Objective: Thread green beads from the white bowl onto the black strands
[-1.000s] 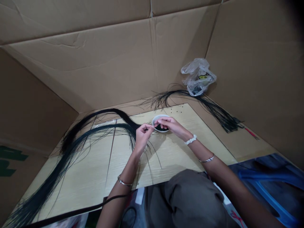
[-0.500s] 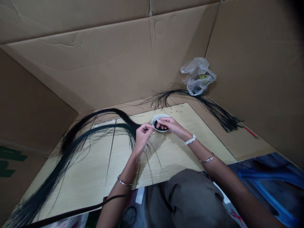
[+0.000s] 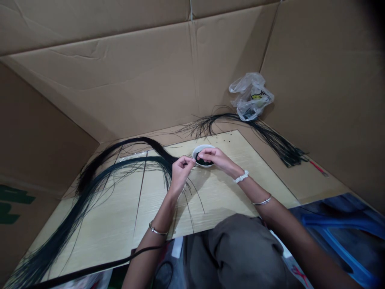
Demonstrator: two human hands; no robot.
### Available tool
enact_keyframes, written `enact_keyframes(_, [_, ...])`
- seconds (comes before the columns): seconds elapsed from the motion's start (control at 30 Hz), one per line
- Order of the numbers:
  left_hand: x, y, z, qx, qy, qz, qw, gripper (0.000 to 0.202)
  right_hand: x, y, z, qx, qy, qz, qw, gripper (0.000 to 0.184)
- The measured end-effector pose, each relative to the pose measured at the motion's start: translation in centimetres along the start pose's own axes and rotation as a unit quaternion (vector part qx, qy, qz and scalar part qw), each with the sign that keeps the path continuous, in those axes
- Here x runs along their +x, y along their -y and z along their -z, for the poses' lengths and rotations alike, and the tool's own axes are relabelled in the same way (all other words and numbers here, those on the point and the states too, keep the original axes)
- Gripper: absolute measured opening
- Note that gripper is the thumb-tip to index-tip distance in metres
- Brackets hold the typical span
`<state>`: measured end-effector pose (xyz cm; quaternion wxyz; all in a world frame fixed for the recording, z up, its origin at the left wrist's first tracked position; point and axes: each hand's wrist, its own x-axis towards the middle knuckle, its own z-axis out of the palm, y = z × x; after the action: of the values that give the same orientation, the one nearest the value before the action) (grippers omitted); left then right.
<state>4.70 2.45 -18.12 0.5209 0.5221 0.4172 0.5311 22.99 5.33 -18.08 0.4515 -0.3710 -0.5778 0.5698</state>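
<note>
The left hand [image 3: 180, 173] is raised just short of the rim of a small white bowl [image 3: 196, 149], near the middle of the frame. Its thumb and fingertips [image 3: 190, 159] are pinched together; whatever they grip is too thin to make out. The right hand [image 3: 217, 158] reaches over the bowl from the right, with the thumb and forefinger closed together just above the dark contents [image 3: 204, 163]. Those contents are too small to identify.

The bowl sits toward the far edge of a pale wood-grain board [image 3: 228, 200]. A long bundle of dark strands [image 3: 81, 212] sweeps from the lower left corner up across the board and curves toward the left hand, with loose ends hanging beneath that hand. A second bundle [image 3: 270, 140] lies along the board's far right edge, below a crumpled plastic bag [image 3: 251, 98] in the corner.

Cardboard walls [image 3: 120, 80] surround the board. A small red item [image 3: 318, 169] lies at the right, just past the end of the second bundle. A white scrunchie [image 3: 241, 176] and a metal bangle [image 3: 261, 202] circle the right arm, and another bangle [image 3: 158, 230] circles the left. The person's grey-clad lap [image 3: 243, 253] fills the bottom centre, with something blue [image 3: 331, 228] at the lower right.
</note>
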Motion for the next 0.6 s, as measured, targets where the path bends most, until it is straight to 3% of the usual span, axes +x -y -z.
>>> enact_keyframes(0.6, [0.06, -0.10, -0.09, 0.019, -0.013, 0.006, 1.000, 0.036, 0.14, -0.60, 0.02, 0.008, 0.014, 0.004, 1.000, 0.035])
